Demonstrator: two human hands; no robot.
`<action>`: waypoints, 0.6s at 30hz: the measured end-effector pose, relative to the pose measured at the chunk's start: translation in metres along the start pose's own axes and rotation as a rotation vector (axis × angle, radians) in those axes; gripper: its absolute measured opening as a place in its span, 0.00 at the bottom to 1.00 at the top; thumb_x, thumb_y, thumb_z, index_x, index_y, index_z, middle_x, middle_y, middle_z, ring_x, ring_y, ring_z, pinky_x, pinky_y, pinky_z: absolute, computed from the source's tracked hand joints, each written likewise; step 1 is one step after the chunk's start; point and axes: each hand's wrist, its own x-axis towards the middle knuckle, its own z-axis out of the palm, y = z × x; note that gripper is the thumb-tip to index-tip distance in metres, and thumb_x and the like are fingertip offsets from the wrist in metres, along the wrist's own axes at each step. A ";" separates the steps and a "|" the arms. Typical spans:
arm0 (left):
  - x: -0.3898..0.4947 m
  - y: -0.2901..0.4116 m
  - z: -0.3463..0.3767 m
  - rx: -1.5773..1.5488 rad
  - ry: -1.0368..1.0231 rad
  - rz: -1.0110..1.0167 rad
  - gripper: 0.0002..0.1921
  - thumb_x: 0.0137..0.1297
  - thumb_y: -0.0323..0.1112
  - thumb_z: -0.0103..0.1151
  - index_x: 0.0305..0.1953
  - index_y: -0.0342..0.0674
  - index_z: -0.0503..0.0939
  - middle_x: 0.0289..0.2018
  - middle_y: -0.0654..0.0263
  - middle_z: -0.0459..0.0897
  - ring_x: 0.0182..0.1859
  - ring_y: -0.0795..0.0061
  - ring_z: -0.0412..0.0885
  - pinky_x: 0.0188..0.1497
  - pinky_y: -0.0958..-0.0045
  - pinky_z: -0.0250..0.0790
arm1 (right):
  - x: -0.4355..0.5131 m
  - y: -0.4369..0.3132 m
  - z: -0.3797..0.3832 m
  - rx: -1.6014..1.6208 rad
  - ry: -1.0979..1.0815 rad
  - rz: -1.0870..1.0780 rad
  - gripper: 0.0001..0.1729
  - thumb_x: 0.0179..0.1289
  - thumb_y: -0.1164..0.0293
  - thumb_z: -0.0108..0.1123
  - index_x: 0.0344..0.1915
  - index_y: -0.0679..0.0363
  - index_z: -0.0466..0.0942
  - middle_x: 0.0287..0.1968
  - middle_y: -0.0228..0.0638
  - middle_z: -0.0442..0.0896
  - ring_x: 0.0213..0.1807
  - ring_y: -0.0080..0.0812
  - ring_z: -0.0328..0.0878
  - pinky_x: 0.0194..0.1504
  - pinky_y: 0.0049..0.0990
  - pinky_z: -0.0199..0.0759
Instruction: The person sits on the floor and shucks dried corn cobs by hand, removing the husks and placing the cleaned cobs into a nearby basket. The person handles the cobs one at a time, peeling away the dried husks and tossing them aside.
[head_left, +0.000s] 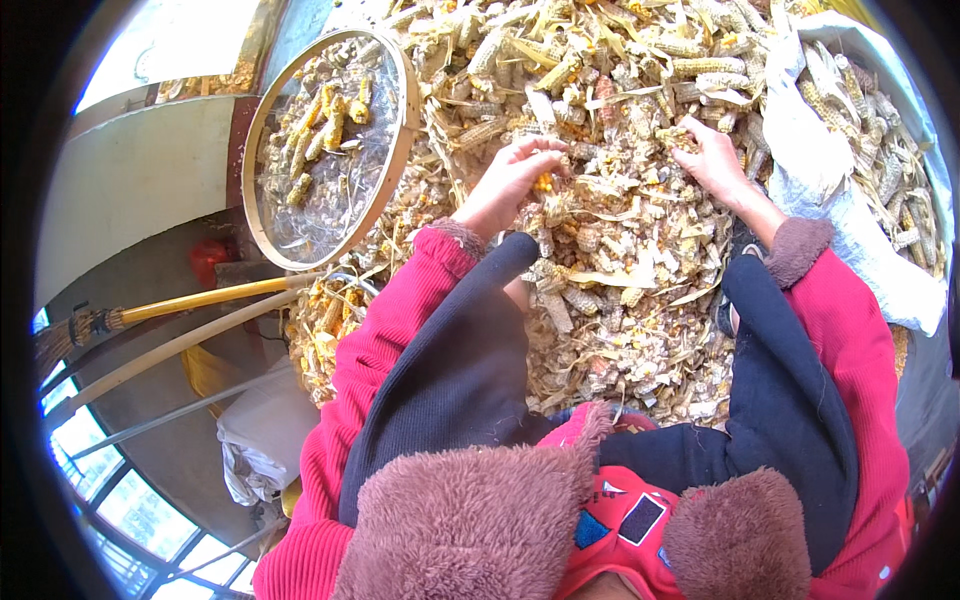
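A large heap of corn cobs, husks and broken cob pieces (600, 225) spreads before me and between my knees. My left hand (517, 176) is over the heap, its thumb and fingers bent close to some orange kernels; whether it grips anything is not clear. Farther right, my right hand (705, 157) pinches a short piece of corn cob (675, 138) between thumb and fingers. To the left of my left hand, a round wood-rimmed mesh sieve (407, 139) lies tilted, with several yellowish cobs (330, 124) on it.
At the right, a white woven sack (817, 172) gapes around more cobs. Below the sieve stands a container of corn pieces (322, 337). Long wooden handles (187, 341) and a broom (79, 330) reach in from the left, near a white bag (262, 427).
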 end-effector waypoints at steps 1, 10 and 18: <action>0.002 0.002 0.000 -0.246 -0.023 -0.036 0.15 0.70 0.40 0.59 0.52 0.39 0.78 0.38 0.63 0.85 0.36 0.78 0.81 0.39 0.77 0.75 | 0.000 0.004 -0.002 0.106 -0.033 0.095 0.26 0.60 0.71 0.66 0.59 0.63 0.74 0.34 0.39 0.84 0.29 0.24 0.79 0.36 0.27 0.75; 0.001 0.006 0.022 -0.271 -0.241 -0.172 0.24 0.73 0.55 0.54 0.57 0.42 0.79 0.51 0.64 0.82 0.49 0.77 0.81 0.49 0.72 0.79 | -0.008 -0.050 -0.025 0.721 -0.260 0.368 0.38 0.62 0.71 0.66 0.68 0.74 0.62 0.36 0.34 0.84 0.29 0.20 0.80 0.27 0.17 0.72; -0.002 0.009 0.070 0.023 -0.169 -0.028 0.33 0.63 0.50 0.69 0.64 0.43 0.69 0.48 0.64 0.82 0.45 0.79 0.81 0.43 0.77 0.76 | -0.030 -0.126 0.003 -0.043 -0.148 -0.223 0.18 0.58 0.71 0.61 0.48 0.63 0.71 0.46 0.49 0.78 0.48 0.49 0.79 0.50 0.44 0.74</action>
